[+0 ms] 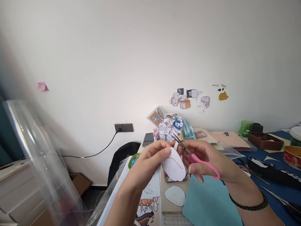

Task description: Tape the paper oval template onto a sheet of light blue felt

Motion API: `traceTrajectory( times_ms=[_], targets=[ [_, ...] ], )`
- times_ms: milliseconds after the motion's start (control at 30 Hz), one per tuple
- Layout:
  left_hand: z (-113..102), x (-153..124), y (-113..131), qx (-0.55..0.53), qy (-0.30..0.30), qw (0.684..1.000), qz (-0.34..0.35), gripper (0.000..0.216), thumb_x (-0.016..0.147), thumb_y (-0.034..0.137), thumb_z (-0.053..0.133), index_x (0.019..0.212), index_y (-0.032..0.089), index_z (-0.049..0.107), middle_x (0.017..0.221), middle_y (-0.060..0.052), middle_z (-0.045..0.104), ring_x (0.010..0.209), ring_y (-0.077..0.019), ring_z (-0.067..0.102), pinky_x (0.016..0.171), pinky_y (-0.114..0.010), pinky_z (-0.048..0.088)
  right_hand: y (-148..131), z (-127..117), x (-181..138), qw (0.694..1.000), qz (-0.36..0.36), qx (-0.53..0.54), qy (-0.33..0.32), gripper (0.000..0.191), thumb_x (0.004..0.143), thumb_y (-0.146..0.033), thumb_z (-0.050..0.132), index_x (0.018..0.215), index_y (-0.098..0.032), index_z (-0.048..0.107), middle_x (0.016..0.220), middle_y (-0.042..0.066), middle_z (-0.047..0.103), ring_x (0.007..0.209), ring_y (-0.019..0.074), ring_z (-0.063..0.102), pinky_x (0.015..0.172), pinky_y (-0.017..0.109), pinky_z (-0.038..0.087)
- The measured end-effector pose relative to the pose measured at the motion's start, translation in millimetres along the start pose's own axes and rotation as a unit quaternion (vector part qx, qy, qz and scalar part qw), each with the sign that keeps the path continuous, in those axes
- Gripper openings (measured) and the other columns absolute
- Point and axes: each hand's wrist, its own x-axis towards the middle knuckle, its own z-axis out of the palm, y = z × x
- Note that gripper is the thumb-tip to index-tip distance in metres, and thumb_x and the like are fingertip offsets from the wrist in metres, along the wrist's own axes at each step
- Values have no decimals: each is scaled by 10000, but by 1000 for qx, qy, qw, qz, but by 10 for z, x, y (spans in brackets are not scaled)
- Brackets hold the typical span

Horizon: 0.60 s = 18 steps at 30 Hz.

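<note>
Between thumb and fingers, my left hand [155, 153] pinches a rounded white paper cutout [174, 166] with a thin black curved line drawn on it. My right hand [202, 157] holds pink-handled scissors [196, 159], its thumb at one handle loop. Their blades point up and left, beside the upper right edge of the cutout, and look nearly closed. Whether the blades touch the paper, I cannot tell. Below the hands, a second rounded white cutout [175, 195] lies flat, next to a light blue sheet [209, 201].
Paper cutouts [168, 125] are heaped against the wall, near a phone [148, 139]. To the right stand a brown tray [265, 141] and a red-yellow tin [293, 155]. Printed drawings [147, 210] lie lower left. A clear plastic roll [37, 163] leans at far left.
</note>
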Motion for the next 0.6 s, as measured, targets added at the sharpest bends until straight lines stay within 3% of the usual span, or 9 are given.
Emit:
traceTrajectory(
  times_ms=[67, 200, 300, 433, 533, 600],
  targets=[
    [0, 10, -18, -23, -15, 999, -20, 212, 853, 354, 606, 750, 173, 565, 712, 9, 531, 644, -94, 485, 611, -206, 373, 2, -1, -11, 1000, 14, -6, 11, 371, 760, -339, 723, 1068, -209, 561, 653, -50, 555, 436, 40, 499, 415, 142, 407],
    [27, -10, -13, -23, -17, 998, -48, 203, 834, 356, 628, 771, 168, 582, 762, -8, 556, 675, -104, 506, 619, -213, 382, -6, 9, -4, 999, 18, -11, 35, 442, 776, -311, 714, 1156, -247, 498, 692, -55, 564, 462, 45, 519, 433, 149, 422],
    [54, -36, 13, -2, 6, 999, -53, 222, 804, 363, 663, 766, 153, 599, 769, -14, 565, 642, -84, 476, 593, -195, 368, -35, -1, 4, 998, -13, -7, 62, 292, 779, -329, 707, 991, -209, 545, 699, -53, 536, 462, 38, 508, 436, 154, 422],
    [35, -38, 61, 35, 37, 997, -50, 245, 781, 380, 677, 735, 151, 604, 691, -1, 548, 573, -76, 455, 530, -189, 339, -123, -85, -64, 977, -86, -21, 196, 247, 818, -423, 638, 832, -199, 534, 620, -50, 512, 455, 57, 496, 398, 161, 345],
    [-44, -38, 122, 62, 100, 993, -24, 238, 775, 393, 668, 750, 163, 614, 674, 5, 554, 563, -85, 461, 510, -191, 341, -185, -140, -121, 952, -59, -146, 264, 262, 794, -459, 646, 833, -208, 579, 633, -17, 544, 514, 101, 508, 424, 204, 353],
    [-116, -55, 176, 74, 158, 985, 7, 229, 768, 394, 665, 774, 170, 621, 728, -4, 578, 586, -94, 467, 510, -192, 359, -183, -120, -103, 906, -38, -298, 298, 250, 750, -441, 691, 762, -205, 609, 721, 28, 591, 629, 153, 539, 515, 255, 413]
  ],
)
